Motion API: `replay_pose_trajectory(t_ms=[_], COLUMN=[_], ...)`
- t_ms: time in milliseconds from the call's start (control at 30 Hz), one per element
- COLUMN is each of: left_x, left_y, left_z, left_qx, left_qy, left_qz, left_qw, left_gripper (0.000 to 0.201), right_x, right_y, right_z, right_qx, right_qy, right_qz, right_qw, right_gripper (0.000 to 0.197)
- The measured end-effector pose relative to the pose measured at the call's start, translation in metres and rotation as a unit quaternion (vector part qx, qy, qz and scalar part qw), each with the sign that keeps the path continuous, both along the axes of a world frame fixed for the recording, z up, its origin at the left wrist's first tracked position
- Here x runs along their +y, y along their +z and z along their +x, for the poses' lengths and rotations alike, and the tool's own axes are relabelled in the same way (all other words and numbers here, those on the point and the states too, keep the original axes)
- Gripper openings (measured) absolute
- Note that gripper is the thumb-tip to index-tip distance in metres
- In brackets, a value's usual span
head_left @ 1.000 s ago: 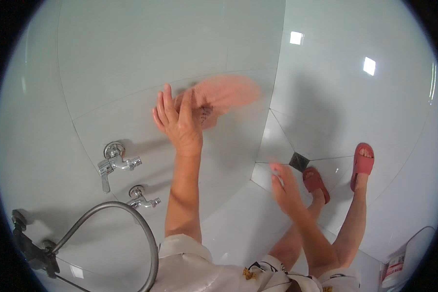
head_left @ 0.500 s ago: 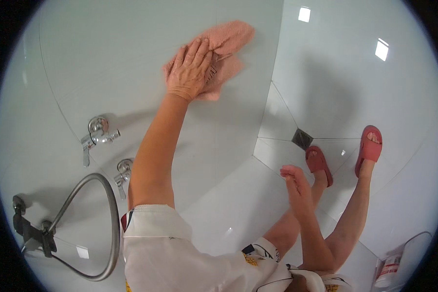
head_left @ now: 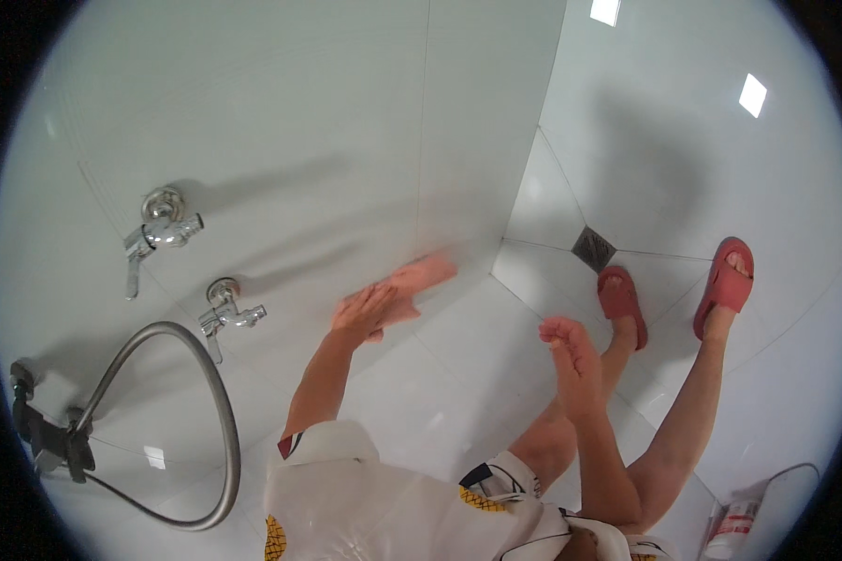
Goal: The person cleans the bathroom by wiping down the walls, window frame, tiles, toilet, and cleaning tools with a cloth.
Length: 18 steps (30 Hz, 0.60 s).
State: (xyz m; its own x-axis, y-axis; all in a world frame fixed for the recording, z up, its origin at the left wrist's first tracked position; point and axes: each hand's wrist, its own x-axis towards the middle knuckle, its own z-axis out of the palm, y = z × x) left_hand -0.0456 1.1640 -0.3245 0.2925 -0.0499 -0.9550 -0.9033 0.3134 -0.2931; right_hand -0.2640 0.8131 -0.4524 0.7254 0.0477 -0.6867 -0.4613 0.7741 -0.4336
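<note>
My left hand (head_left: 367, 307) holds a pink cloth (head_left: 427, 272) pressed against the pale glossy tiled wall (head_left: 299, 103), low down, to the right of two taps. Its fingers lie along the cloth, and part of the cloth sticks out beyond them toward the corner; hand and cloth are somewhat blurred. My right hand (head_left: 573, 360) hangs in front of my right leg, touching neither wall nor cloth. Its fingers are curled in, with nothing seen in them.
Chrome taps, an upper one (head_left: 166, 230) and a lower one (head_left: 229, 316), jut from the wall. Left of them a grey shower hose (head_left: 226, 411) loops from a dark mixer (head_left: 54, 439). A square drain (head_left: 594, 249) lies near my red slippers (head_left: 728, 280). A white-and-red bottle (head_left: 734, 528) stands lower right.
My left hand has swept the pink cloth down the wall, from well above the taps to beside the lower one. The view has shifted slightly. My right hand stays in place.
</note>
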Motion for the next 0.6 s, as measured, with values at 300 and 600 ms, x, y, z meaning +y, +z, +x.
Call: replay_pose_trajectory(t_ms=[300, 600], left_x=[0.126, -0.046], left_y=[0.172, 0.114], left_z=[-0.060, 0.005], left_qx=[-0.008, -0.113], left_qy=[0.399, 0.283], left_qz=[0.077, -0.110], left_qw=[0.914, 0.946], left_gripper=[0.076, 0.060], right_x=[0.032, 0.065], right_y=[0.001, -0.020], right_z=[0.005, 0.031], right_qx=[-0.022, -0.049], right_qy=[0.035, 0.087], right_qz=[-0.029, -0.112], right_qw=[0.999, 0.989], right_gripper=[0.025, 0.023])
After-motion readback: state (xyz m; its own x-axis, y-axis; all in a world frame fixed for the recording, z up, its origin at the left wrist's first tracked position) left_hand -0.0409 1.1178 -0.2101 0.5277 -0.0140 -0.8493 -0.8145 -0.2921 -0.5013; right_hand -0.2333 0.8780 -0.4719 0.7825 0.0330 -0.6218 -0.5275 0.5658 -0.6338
